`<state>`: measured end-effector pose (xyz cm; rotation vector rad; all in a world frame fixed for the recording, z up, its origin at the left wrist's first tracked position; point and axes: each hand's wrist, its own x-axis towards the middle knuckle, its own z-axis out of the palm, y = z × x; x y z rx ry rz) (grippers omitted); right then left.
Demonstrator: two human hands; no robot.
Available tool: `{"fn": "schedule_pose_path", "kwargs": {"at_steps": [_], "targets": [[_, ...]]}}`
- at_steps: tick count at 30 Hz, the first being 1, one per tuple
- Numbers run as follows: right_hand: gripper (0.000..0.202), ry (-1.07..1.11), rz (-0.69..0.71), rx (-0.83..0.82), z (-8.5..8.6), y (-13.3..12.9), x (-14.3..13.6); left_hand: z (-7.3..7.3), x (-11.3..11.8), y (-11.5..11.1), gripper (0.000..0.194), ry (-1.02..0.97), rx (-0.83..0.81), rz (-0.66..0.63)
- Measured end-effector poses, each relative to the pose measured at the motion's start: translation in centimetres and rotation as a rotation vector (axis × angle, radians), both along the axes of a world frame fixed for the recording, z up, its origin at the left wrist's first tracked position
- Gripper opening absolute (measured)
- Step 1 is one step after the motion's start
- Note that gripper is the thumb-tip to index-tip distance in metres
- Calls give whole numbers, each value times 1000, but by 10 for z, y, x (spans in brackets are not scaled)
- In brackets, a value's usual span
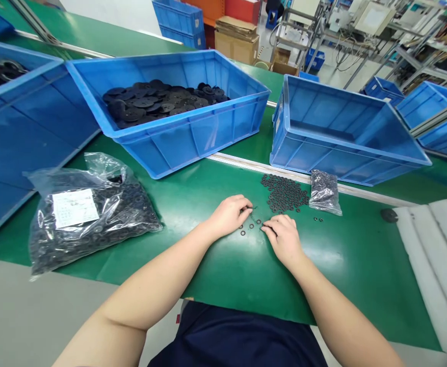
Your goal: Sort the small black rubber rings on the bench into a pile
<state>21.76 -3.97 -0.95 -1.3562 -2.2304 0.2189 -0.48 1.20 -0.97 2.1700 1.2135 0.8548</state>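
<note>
My left hand (232, 215) is over the green table with its thumb and fingers pinched together; something thin and dark shows at the tips, too small to name. Facing it, my right hand (283, 237) rests low on the tabletop. Its thumb and forefinger close on a small dark piece that is mostly hidden. Between the hands lie several loose black washers (251, 226), flat and apart from one another. Just beyond my right hand spreads a pile of similar small black rings (286, 193).
A small clear bag (324, 191) of dark parts lies right of the pile, near two tiny pieces (318, 219). A big labelled bag (93, 214) sits left. Behind stand a blue bin of black discs (192, 132) and another blue bin (334, 153). White foam sheets (433, 265) edge the right.
</note>
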Motion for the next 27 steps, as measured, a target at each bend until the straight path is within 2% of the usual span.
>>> {"fn": "schedule_pose_path", "kwargs": {"at_steps": [7, 11, 15, 20, 24, 27], "targets": [[18, 2, -34, 32, -7, -3, -2, 0, -2, 4, 11, 5, -4, 23], [19, -158, -39, 82, 0, -17, -7, 0, -2, 3, 12, 11, -2, 20], [32, -310, -33, 89, 5, -31, -10, 0, -4, 3, 12, 16, 3, 13], [24, -241, -72, 87, 2, -23, -9, 2, -3, 3, 14, 24, 7, -2], [18, -78, -172, 80, 1, -12, 9, 5, -1, -2, 16, 13, -5, -52], [22, 19, -341, 129, 3, -3, 47, 6, 0, -5, 20, 44, -2, -108]]}}
